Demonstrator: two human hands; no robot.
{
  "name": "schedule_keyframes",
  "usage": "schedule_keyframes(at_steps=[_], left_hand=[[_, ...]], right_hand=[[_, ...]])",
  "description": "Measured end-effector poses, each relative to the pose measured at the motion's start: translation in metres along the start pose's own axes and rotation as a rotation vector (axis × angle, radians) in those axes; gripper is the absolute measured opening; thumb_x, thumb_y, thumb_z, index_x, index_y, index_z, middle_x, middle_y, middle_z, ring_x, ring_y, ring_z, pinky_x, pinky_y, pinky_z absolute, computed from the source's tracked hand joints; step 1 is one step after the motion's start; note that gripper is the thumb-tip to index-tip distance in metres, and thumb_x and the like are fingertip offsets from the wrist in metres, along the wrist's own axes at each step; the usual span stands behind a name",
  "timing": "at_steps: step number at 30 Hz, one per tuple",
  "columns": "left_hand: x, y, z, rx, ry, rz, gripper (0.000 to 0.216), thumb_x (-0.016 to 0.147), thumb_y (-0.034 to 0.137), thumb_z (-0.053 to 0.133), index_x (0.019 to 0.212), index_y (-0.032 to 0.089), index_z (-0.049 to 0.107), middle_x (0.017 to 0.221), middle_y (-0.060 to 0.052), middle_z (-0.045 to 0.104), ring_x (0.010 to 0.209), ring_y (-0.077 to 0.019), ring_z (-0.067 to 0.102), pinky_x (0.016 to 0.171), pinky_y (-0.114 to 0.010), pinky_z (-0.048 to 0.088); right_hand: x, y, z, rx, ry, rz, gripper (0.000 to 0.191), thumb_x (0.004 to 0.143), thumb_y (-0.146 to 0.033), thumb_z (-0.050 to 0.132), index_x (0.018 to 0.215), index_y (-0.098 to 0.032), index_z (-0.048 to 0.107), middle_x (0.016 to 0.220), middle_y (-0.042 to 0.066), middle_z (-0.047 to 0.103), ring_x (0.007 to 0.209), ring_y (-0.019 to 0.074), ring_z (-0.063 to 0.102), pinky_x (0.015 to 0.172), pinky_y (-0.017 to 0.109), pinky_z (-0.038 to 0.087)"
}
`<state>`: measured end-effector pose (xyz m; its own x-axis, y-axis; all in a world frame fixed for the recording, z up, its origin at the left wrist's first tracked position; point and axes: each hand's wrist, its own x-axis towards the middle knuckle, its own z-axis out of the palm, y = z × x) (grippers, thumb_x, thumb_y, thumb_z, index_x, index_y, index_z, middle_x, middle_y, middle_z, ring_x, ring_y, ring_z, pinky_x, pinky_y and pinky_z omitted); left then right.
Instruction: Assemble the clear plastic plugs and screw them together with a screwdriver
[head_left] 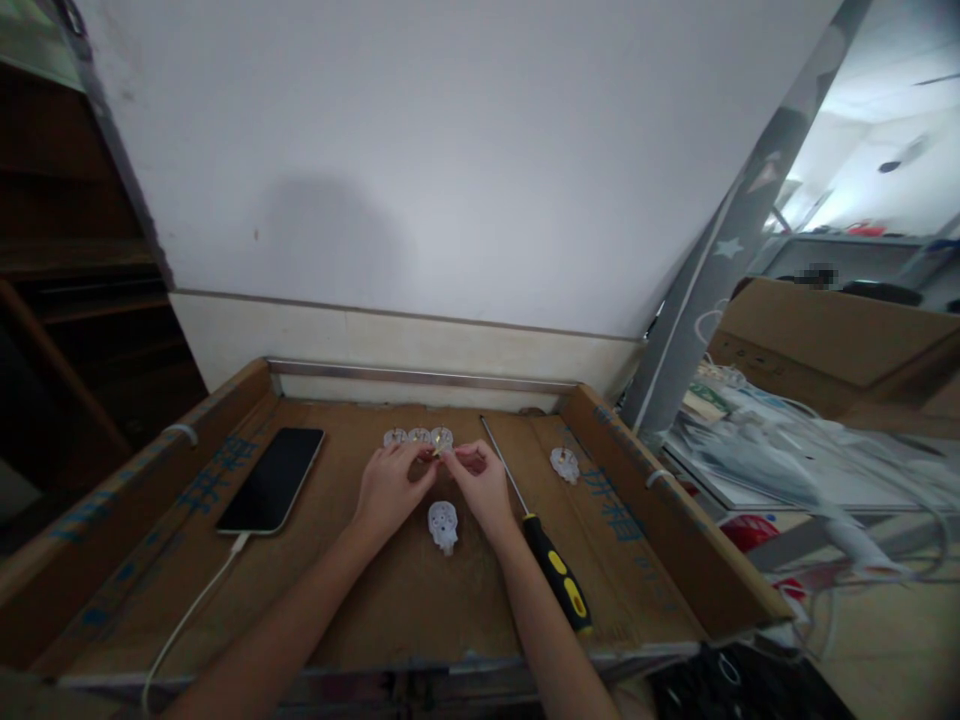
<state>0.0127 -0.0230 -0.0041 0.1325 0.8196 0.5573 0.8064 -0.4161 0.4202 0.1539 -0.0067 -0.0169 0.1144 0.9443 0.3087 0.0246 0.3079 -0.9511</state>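
Pinching a small brassy piece (436, 453) left of the screwdriver (556, 573), my left hand (394, 487) has its thumb and forefinger brought together, the piece seemingly between their tips. My right hand (480, 487), nearer the screwdriver on that same side, has its fingers curled in at the same spot; whether they close on the piece I cannot tell. Left of the screwdriver's tip, just beyond my fingertips, 3 clear discs (419, 436) lie in a row, brassy bits showing in them. Left of the screwdriver's shaft, 1 white part (442, 523) lies flat; right of the shaft lies 1 clear part (565, 464) with a brassy bit. I judge the work partly done: the 3 discs appear to have metal fitted, while the white part shows none and seems left to do. Whether any disc is finished is too small to tell.
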Motion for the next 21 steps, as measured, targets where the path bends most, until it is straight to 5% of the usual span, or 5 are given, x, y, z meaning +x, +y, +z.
schedule_keyframes(at_steps=[7,21], left_hand=[[0.001,0.000,0.001,-0.087,0.011,-0.092,0.007,0.083,0.023,0.055,0.087,0.021,0.061,0.085,-0.001,0.069,0.082,-0.0191,0.063,0.075,-0.031,0.046],[-0.003,0.005,0.003,0.002,0.002,-0.041,0.004,0.081,0.024,0.058,0.084,0.022,0.061,0.081,0.000,0.069,0.080,-0.0187,0.062,0.075,-0.030,0.043]], right_hand=[[0.000,0.005,0.002,0.015,-0.030,0.015,0.032,0.065,-0.038,0.069,0.088,-0.016,0.060,0.082,0.005,0.066,0.073,0.0157,0.063,0.069,0.030,0.052],[0.005,0.019,-0.004,-0.035,-0.107,-0.024,0.017,0.081,-0.027,0.064,0.091,-0.013,0.061,0.092,0.003,0.062,0.083,0.0144,0.060,0.077,0.035,0.052]])
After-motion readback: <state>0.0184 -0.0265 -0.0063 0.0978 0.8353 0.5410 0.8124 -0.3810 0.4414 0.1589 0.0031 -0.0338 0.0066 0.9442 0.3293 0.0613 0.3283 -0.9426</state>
